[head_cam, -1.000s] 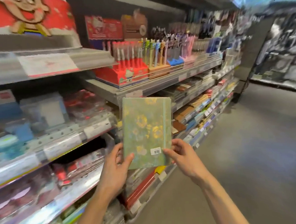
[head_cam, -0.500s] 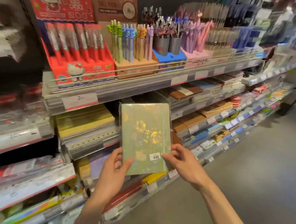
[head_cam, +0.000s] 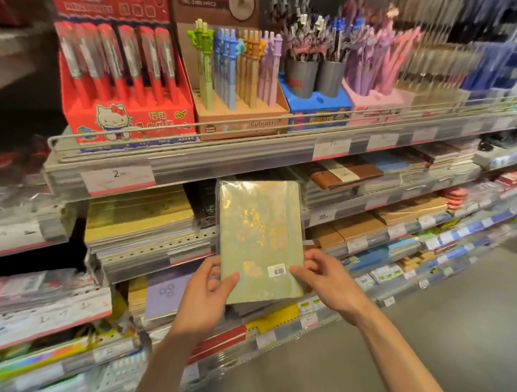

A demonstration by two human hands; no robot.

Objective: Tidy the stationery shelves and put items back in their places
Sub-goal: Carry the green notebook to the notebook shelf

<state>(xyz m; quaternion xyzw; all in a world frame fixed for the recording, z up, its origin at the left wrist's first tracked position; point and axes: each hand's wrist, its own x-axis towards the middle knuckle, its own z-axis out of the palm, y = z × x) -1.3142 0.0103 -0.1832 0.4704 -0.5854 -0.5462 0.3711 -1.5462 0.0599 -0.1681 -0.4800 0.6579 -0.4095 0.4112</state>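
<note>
Stationery shelves (head_cam: pixel 249 154) in a shop aisle; top tier with red cat-figure pen box (head_cam: pixel 127 112), brown box (head_cam: pixel 241 118) lettered "Cute pets", price tag (head_cam: pixel 118 179) reading "2". Green floral notebook (head_cam: pixel 261 240), plastic-wrapped and barcoded, upright before the notebook tiers, lower corners pinched by left hand (head_cam: pixel 202 297) and right hand (head_cam: pixel 324 279), each grip closed on it.

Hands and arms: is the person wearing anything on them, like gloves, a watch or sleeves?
No. The left hand and right hand are both bare, with no gloves and no rings that show. Both forearms are bare too: no sleeves, watch or bracelet down to the bottom edge of the picture.
</note>
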